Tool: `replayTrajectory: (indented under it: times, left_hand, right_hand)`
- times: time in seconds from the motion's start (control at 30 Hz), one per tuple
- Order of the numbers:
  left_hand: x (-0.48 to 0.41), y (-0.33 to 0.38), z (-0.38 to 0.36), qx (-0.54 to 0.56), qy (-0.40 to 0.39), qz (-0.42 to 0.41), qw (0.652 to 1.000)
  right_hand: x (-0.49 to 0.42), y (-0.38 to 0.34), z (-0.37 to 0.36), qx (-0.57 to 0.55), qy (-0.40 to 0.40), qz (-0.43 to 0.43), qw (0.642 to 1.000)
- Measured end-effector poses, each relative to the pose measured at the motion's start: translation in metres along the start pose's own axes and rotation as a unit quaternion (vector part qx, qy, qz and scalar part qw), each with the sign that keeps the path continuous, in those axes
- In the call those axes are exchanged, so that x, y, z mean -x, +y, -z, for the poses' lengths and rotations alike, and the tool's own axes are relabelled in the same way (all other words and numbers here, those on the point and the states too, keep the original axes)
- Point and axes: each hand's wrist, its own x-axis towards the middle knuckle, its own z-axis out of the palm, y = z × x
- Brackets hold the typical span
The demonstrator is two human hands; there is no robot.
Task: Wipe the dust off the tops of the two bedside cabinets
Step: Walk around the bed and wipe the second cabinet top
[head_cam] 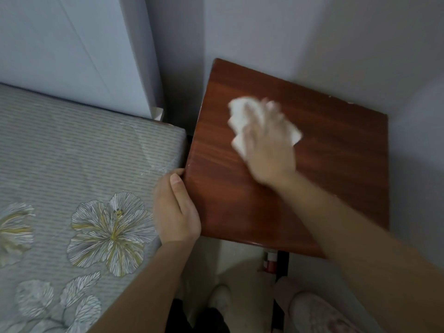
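A bedside cabinet with a glossy red-brown wooden top (336, 152) stands in the room's corner, to the right of the bed. My right hand (269, 150) lies flat on the middle of the top, pressing a crumpled white tissue (240, 116) against the wood; the hand is motion-blurred. The tissue sticks out past my fingers on the far side and at the right. My left hand (176, 210) grips the cabinet top's left edge near its front corner, thumb on top. Only this one cabinet is in view.
The bed (79, 169), with a grey striped sheet printed with flowers, lies close against the cabinet's left side. Pale walls close in behind and to the right. Below the cabinet's front edge are a small red-and-white container (271, 260) on the floor and my light slippers (319, 313).
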Motion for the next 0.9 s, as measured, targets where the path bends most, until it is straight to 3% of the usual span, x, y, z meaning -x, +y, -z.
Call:
replayTrajectory:
  times: [0.1,0.2,0.27,0.33,0.4,0.5,0.57,0.67,0.8,0.87,0.9]
  left_hand:
    - [-0.001,0.002,0.001,0.006,-0.002,-0.001,1.000]
    - [0.000,0.004,0.003,0.002,-0.010,0.008,1.000]
    - [0.000,0.004,0.003,0.008,-0.016,0.013,1.000]
    - [0.001,0.003,0.003,0.016,-0.012,0.016,1.000]
    - [0.002,0.003,0.002,0.022,-0.002,0.018,1.000]
    - [0.002,0.002,0.003,0.035,0.008,0.024,0.999]
    - [0.000,0.001,0.003,0.043,0.008,0.027,0.999]
    - [-0.001,-0.001,0.003,0.061,0.008,0.026,0.998]
    - [0.003,-0.005,0.006,0.107,-0.002,0.050,0.993]
    - [0.002,-0.004,0.006,0.157,-0.014,0.093,0.983]
    - [0.001,-0.003,0.007,0.185,-0.018,0.126,0.974]
  right_hand:
    - [0.107,-0.018,0.014,-0.014,-0.063,0.236,0.970]
    - [0.165,0.024,0.022,0.009,-0.110,0.264,0.958]
    - [0.156,0.067,0.016,0.083,-0.093,0.212,0.969]
    - [0.122,0.103,0.008,0.128,-0.105,0.100,0.981]
    - [0.075,0.123,0.015,0.103,-0.066,-0.045,0.991]
    - [0.007,0.114,0.016,0.044,-0.015,-0.231,0.972]
    - [-0.014,0.073,0.001,0.012,0.034,-0.168,0.985]
    - [0.024,-0.007,-0.001,0.042,-0.009,0.085,0.995]
    - [0.082,-0.029,0.021,0.012,-0.136,0.329,0.935]
    - [0.047,-0.015,0.020,0.049,-0.114,0.335,0.934]
    - [0.023,-0.014,0.017,0.051,-0.090,0.272,0.957]
